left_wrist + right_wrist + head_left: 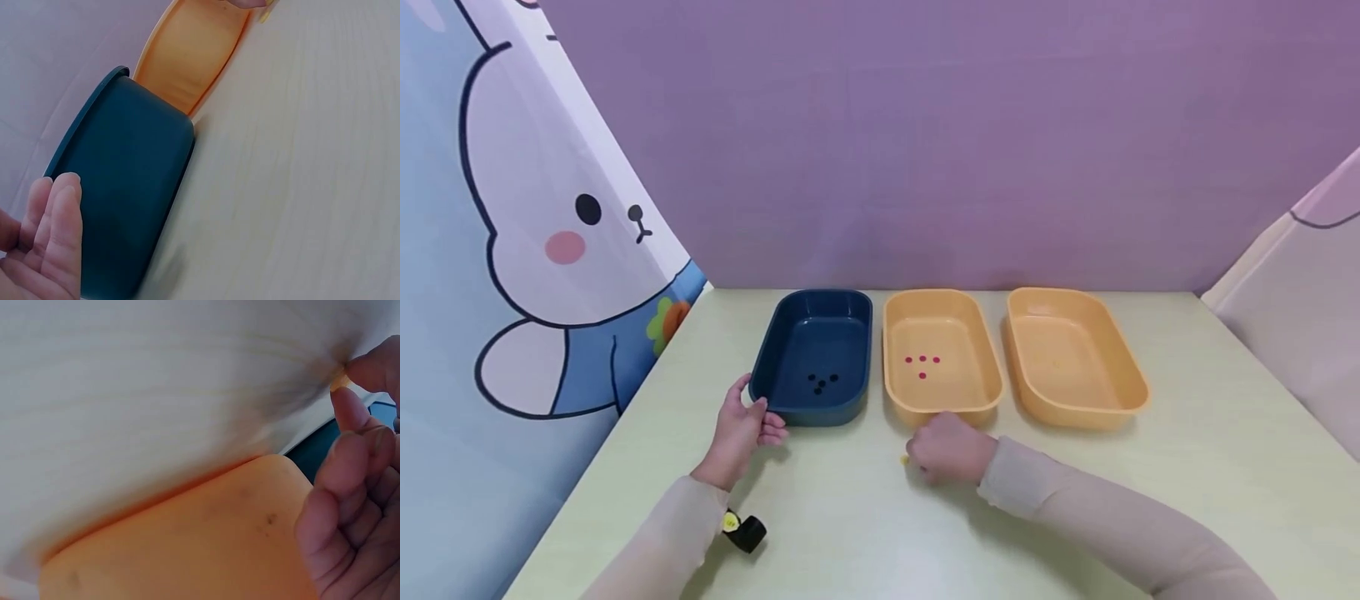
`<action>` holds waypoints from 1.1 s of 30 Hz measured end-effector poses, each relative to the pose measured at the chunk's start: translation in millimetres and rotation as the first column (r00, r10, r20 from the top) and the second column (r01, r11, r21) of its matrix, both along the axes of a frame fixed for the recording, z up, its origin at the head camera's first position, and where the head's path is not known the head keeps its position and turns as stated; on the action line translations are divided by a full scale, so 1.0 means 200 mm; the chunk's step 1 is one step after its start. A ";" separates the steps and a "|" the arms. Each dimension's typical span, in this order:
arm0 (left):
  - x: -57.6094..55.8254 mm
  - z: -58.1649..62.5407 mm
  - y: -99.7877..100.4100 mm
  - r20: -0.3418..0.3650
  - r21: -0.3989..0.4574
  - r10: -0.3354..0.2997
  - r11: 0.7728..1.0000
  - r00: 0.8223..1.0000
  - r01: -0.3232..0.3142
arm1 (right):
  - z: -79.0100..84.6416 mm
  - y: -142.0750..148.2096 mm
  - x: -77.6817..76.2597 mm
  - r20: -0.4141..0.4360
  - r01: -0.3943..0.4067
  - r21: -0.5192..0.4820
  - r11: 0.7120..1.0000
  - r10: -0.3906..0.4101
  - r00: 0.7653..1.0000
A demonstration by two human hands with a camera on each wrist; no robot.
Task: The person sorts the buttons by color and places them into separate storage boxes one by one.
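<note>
My left hand (739,435) is at the near left corner of a dark blue tray (808,414), touching its rim. In the left wrist view, its fingers (65,219) lie fairly straight against the tray's outer wall. My right hand (951,448) is low over the table, just in front of the middle yellow tray (940,405). Between thumb and forefinger it pinches a small yellow piece (339,380), close to the tabletop. Several small black round pieces (822,383) lie in the blue tray, and several magenta ones (922,359) in the middle tray.
Another yellow tray (1078,408) stands on the right, with a faint yellowish spot on its floor. All the trays are in a row on the pale table (850,533), before a purple backdrop (955,150). A black device (747,533) hangs at my left wrist.
</note>
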State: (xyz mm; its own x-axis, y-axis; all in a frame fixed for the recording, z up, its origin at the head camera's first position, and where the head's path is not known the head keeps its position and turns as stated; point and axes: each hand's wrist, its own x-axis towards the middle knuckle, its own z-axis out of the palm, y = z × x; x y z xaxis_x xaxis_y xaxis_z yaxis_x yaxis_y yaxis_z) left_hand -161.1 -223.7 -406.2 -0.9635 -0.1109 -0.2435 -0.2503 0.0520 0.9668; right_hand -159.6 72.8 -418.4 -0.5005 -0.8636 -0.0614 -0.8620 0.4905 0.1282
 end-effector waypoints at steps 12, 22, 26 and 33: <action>0.01 0.01 -0.01 0.040 -0.011 0.020 1.000 0.999 -0.019 | 0.02 0.03 0.00 0.020 0.040 0.042 0.998 -0.041 0.999; -0.01 0.02 0.00 0.026 0.029 -0.016 0.999 1.000 0.015 | 0.11 0.20 0.02 -0.019 -0.009 -0.106 0.994 0.007 1.000; -0.01 0.02 0.00 0.044 0.025 -0.017 1.000 0.999 0.016 | 0.14 0.30 0.02 -0.087 -0.019 -0.145 0.989 0.007 0.996; 0.00 0.03 -0.01 0.056 0.022 -0.007 1.000 0.998 0.006 | 0.23 0.46 0.04 -0.242 -0.002 -0.217 0.976 -0.052 0.969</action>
